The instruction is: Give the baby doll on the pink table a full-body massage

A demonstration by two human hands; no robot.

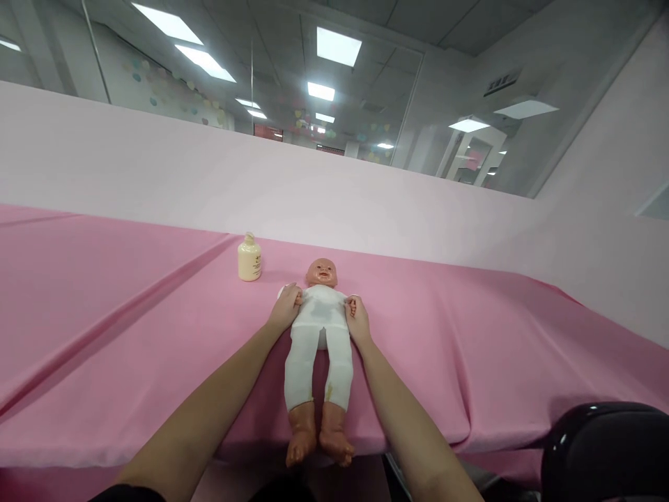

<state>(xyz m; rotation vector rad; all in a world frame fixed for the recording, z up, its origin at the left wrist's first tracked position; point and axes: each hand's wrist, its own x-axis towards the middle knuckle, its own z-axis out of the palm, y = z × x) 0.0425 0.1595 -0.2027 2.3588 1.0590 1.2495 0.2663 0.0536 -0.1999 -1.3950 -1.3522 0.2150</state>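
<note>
A baby doll (321,307) with a white cloth body lies on its back, head away from me and feet over the near table edge. My left hand (286,308) is closed around the doll's arm on the left side, and the small doll hand (299,298) shows beside my fingers. On the other side my right hand (357,322) is closed on the doll's other arm, whose little fingers (353,305) peek out. My own fingertips are partly hidden. Beyond my left hand stands a cream-coloured pump bottle (249,261), upright and untouched.
A pink cloth (157,307) with folds covers the table. Behind it rises a pale wall (209,178) with a large window (293,84) above. A black, rounded chair-like object (606,453) stands at the lower right, by the table's near edge.
</note>
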